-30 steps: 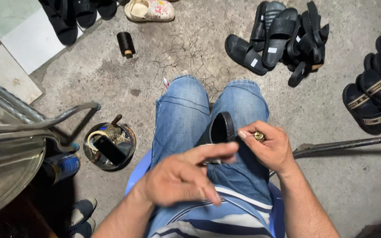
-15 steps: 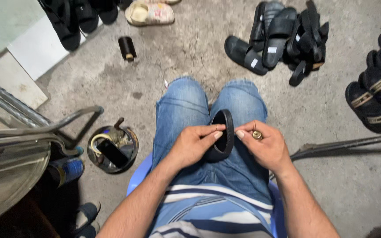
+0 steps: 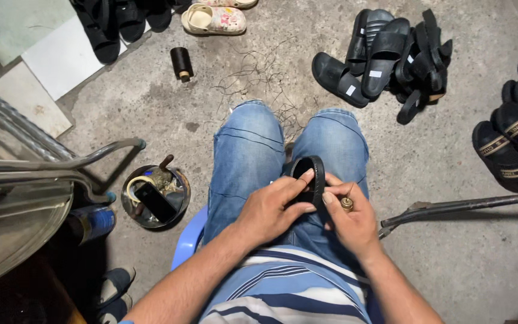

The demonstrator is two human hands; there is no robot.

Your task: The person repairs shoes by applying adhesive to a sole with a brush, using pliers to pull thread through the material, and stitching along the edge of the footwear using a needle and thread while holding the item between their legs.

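The black sandal [image 3: 312, 179] stands on edge in your lap, between your knees, its sole turned toward you. Your left hand [image 3: 269, 209] closes over its near side, thumb and fingers pressed on the rim, pinching it upright. Your right hand [image 3: 350, 217] touches the sandal's right edge, and its fingers pinch a small awl with a brass-coloured ferrule [image 3: 347, 203]; the tip is hidden against the rubber, so you cannot tell how deep it sits.

To work this well, I judge that you should keep the left grip close to where the tool meets the sole, so the rubber does not flex away, and keep your left fingertips out of the tool's line. Brace the sandal against your thigh rather than holding it free.

On the floor to your left sits a round metal tin [image 3: 154, 197]. In it lie a dark flat phone-like thing, a coil of pale cord and a tool with a brown handle. A dark spool of thread [image 3: 181, 63] stands farther off, and loose thread [image 3: 258, 78] lies beyond your knees. A heap of black sandals [image 3: 385, 57] waits ahead to your right.
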